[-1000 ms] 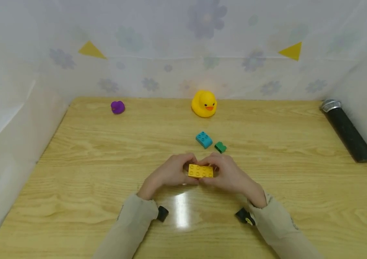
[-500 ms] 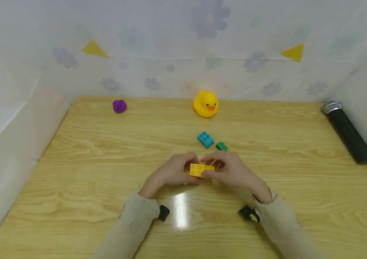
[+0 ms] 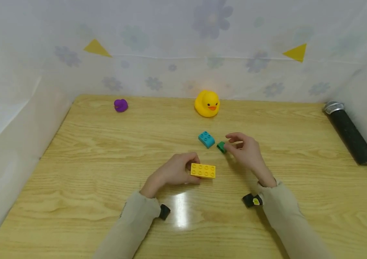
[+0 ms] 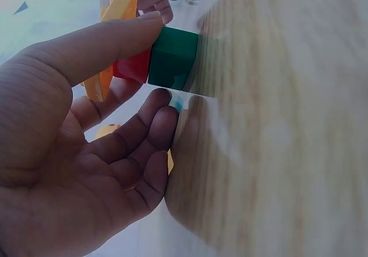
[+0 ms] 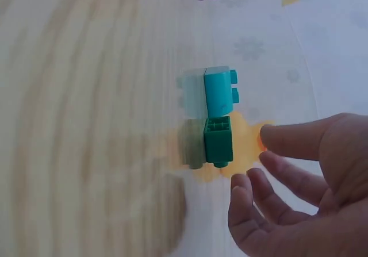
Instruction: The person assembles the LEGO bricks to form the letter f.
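Note:
In the head view my left hand grips a yellow toy building brick with two rows of studs. The left wrist view shows more of the stack: the yellow brick on top, a red brick below it and a green brick lowest, close to the table, with thumb and index finger pinching it. My right hand is over a small green brick. In the right wrist view its loosely bent fingers stand apart beside the green brick, which lies on its side with its hollow underside showing.
A blue brick lies just left of the small green one. Toward the back of the wooden table sit a yellow rubber duck and a small purple duck. A black microphone lies along the right side.
My right hand has let go of the yellow brick and moved forward and right to the small green brick. The left hand keeps holding the stack in nearly the same place.

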A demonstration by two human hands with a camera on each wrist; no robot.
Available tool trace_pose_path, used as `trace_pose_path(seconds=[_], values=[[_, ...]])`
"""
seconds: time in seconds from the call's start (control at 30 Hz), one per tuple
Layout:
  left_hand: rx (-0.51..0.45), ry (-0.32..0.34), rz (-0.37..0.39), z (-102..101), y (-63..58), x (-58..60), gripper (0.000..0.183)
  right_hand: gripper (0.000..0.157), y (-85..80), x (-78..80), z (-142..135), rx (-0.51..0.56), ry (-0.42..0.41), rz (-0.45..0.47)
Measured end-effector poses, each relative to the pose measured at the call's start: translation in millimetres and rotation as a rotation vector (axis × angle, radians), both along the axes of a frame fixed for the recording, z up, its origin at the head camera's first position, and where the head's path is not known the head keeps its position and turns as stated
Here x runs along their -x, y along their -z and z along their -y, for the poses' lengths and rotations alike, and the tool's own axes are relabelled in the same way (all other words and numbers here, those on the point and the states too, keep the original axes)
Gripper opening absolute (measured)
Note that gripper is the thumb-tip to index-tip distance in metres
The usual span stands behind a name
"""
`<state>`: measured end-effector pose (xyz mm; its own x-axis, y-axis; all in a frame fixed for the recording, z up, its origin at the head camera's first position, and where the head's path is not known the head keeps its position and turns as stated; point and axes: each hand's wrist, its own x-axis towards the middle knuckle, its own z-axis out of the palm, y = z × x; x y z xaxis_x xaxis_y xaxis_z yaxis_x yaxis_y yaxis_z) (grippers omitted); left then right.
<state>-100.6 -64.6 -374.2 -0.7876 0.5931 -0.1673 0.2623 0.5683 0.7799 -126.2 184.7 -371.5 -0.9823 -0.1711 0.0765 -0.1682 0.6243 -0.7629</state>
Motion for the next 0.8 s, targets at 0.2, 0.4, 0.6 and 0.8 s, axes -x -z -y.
trace_pose_path(seconds=[0.2, 0.4, 0.6, 0.8], values=[[0.005, -0.002, -0.013, 0.3, 0.8, 0.3, 0.032, 0.034, 5.9, 8.3, 0.1, -0.019, 0.022, 0.106], [0.006, 0.0, -0.017, -0.1, 2.3, 1.0, 0.032, 0.033, 8.6, 11.0, 0.4, -0.068, -0.014, 0.131], [0.009, 0.001, -0.023, -0.7, 3.0, 1.8, 0.032, 0.03, 8.1, 7.2, 0.7, -0.09, -0.072, 0.124], [0.012, -0.006, -0.011, 0.0, 4.8, 1.7, 0.032, 0.029, 6.7, 3.3, 3.5, -0.097, -0.09, 0.124]])
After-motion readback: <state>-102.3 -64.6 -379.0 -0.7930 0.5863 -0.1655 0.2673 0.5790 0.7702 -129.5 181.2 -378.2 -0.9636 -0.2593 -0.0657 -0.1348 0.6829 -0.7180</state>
